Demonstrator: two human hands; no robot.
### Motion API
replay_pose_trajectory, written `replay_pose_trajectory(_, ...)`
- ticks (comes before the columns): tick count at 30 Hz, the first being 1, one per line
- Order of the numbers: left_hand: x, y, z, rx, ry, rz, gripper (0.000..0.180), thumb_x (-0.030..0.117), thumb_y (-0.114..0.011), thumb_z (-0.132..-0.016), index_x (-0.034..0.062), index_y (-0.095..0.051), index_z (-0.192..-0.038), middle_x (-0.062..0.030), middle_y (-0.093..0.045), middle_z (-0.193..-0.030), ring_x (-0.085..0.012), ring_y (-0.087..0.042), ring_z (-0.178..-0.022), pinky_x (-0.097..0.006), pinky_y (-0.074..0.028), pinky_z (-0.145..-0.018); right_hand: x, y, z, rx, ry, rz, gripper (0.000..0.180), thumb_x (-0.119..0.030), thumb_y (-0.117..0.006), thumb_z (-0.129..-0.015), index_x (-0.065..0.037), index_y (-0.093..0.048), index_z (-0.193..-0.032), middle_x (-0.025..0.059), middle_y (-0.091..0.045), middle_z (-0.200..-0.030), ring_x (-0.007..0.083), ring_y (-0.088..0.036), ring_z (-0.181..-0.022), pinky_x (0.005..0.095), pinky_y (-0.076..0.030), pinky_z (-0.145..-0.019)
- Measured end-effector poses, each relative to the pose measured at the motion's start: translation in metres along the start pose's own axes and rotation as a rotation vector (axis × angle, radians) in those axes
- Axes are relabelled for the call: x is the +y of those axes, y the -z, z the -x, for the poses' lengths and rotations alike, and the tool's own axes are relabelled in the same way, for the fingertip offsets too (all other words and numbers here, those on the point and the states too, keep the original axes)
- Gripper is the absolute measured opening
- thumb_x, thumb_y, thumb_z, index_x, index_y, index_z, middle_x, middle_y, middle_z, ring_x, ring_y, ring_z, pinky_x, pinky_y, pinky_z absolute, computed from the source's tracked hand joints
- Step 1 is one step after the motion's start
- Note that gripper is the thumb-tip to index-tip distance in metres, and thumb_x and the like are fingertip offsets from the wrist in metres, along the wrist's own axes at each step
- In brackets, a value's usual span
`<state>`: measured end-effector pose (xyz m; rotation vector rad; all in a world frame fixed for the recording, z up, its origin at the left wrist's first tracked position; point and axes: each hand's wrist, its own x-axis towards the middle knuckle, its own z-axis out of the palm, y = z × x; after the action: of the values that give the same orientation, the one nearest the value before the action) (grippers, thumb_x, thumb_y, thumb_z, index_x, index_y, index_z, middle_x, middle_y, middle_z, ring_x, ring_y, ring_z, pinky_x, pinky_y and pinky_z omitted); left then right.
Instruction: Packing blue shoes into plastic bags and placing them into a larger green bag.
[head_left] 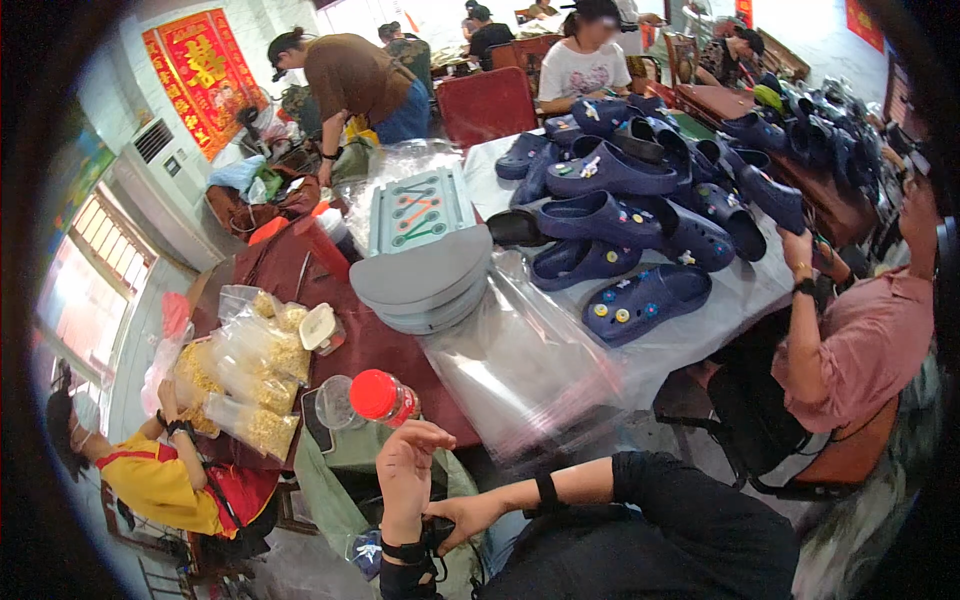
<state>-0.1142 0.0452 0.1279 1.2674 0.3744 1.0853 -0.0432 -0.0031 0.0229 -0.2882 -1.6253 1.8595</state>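
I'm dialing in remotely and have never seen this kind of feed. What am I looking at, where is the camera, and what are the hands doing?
This is one picture from a wide fisheye camera worn on a person's head, looking down, so straight edges bend near the rim. There is no machine: the two bare hands near the lower edge are the wearer's own. The left hand is raised with fingers loosely curled and holds nothing. The right hand reaches across to the left wrist, touching a dark strap there.

Just beyond them stands a bottle with a red cap on a dark red table. The table also holds bags of yellow bits, a stack of grey half-round sheets, clear plastic bags and, further back, a heap of dark blue clogs. Other people work around the table.
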Motion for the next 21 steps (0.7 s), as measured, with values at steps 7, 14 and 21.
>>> replay_pose_trajectory(7, -0.026, -0.013, -0.009, 0.034, 0.267, 0.336, 0.041, 0.037, -0.036, -0.1, 0.0029, -0.052, -0.085, -0.0104, -0.055, -0.084, -0.0215, -0.057, -0.077, -0.035, -0.048, -0.073, 0.019, 0.017, 0.024, 0.058, -0.075, 0.036, 0.068, -0.02, -0.076, -0.077, 0.002, -0.04, -0.13, 0.0132, -0.053, -0.124, 0.0163, -0.045, -0.115, 0.0321, -0.035, -0.099)
replay_pose_trajectory(14, -0.062, 0.001, -0.021, 0.147, 0.462, 0.303, 0.038, 0.042, -0.039, -0.099, 0.0082, -0.052, -0.085, -0.0041, -0.052, -0.077, -0.0181, -0.053, -0.072, -0.032, -0.045, -0.067, 0.003, 0.027, 0.037, 0.205, -0.181, 0.279, 0.083, -0.022, -0.075, -0.073, 0.005, -0.03, -0.136, 0.0166, -0.06, -0.108, 0.0229, -0.057, -0.099, 0.0347, -0.045, -0.086)
replay_pose_trajectory(21, -0.116, 0.018, -0.026, 0.149, 0.405, -0.025, 0.029, 0.032, -0.046, -0.098, 0.0063, -0.059, -0.092, -0.0052, -0.061, -0.086, -0.0194, -0.058, -0.081, -0.031, -0.048, -0.075, -0.008, 0.034, 0.058, 0.245, -0.353, 0.642, 0.075, -0.034, -0.069, -0.078, -0.001, -0.033, -0.135, 0.0217, -0.064, -0.089, 0.0341, -0.064, -0.08, 0.043, -0.049, -0.071)
